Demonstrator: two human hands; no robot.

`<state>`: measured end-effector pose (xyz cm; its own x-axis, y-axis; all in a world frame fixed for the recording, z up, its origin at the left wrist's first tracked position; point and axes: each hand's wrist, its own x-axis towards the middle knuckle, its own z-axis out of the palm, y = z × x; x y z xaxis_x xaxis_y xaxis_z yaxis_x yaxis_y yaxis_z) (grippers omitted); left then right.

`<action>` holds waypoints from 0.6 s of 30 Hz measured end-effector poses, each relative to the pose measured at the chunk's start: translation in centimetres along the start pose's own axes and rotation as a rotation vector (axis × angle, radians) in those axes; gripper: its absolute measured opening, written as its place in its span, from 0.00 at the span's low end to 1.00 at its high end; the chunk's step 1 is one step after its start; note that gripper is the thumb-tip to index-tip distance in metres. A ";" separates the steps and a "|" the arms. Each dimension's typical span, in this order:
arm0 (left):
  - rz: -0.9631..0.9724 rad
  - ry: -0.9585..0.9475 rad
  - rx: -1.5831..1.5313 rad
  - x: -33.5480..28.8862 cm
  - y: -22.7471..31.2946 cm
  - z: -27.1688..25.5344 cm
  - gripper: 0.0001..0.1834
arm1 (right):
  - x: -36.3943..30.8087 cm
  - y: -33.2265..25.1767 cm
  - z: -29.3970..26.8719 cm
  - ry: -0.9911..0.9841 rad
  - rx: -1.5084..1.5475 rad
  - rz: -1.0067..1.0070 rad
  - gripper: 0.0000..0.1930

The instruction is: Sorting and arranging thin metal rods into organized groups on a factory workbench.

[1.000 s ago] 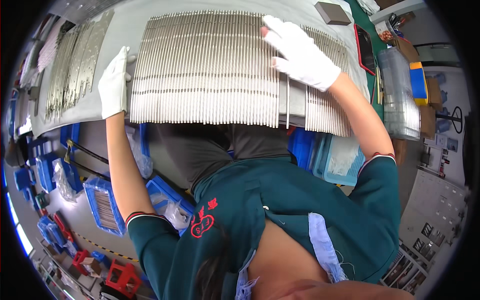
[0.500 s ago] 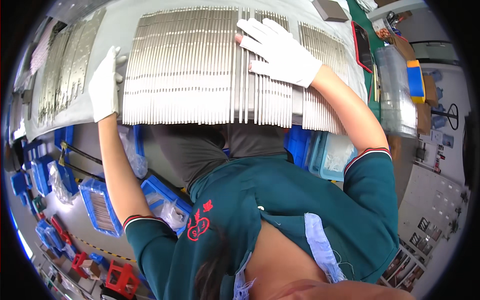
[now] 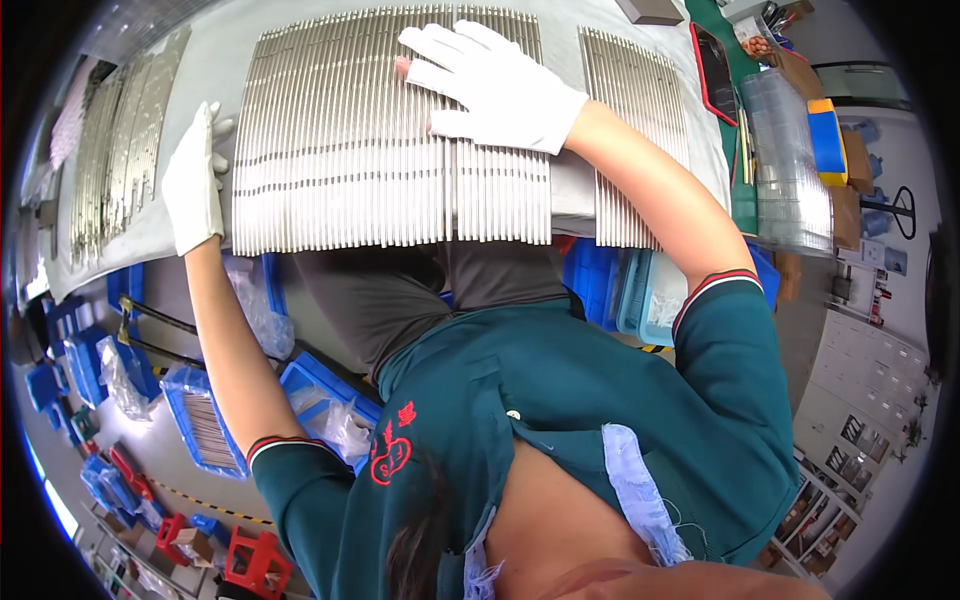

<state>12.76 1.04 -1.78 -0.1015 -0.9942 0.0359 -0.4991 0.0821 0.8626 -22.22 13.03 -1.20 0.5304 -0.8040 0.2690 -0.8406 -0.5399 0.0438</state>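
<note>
Touching rods [image 3: 345, 150]: right hand [image 3: 505, 95] (loosely spread)

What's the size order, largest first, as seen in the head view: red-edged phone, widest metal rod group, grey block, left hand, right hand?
1. Widest metal rod group
2. Right hand
3. Left hand
4. Red-edged phone

Grey block: unranked, cut off by the upper edge; its visible part looks smallest.

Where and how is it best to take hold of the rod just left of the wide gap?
I would pinch the rod by its near end, from the near side, above and below. That end seems to jut past the edge of the cloth, while other rods lie close on its left.
</note>
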 end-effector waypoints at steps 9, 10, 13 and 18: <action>-0.005 -0.011 0.001 0.4 -0.5 -0.3 0.26 | -3.6 1.7 -2.9 -0.068 0.023 0.013 0.31; -0.004 -0.016 0.004 0.4 -0.4 -0.5 0.26 | -4.5 2.2 -2.7 -0.039 -0.013 -0.005 0.31; -0.023 -0.027 -0.003 0.4 -0.4 -0.9 0.26 | -5.7 2.8 -3.5 -0.070 -0.018 0.036 0.32; -0.034 -0.015 -0.072 0.0 0.5 0.2 0.25 | -2.2 1.7 -3.2 0.074 0.075 -0.031 0.31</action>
<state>12.32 1.08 -1.45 -0.0989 -0.9951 -0.0008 -0.4389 0.0429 0.8975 -25.18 14.64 1.33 0.5445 -0.7673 0.3387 -0.8116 -0.5840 -0.0181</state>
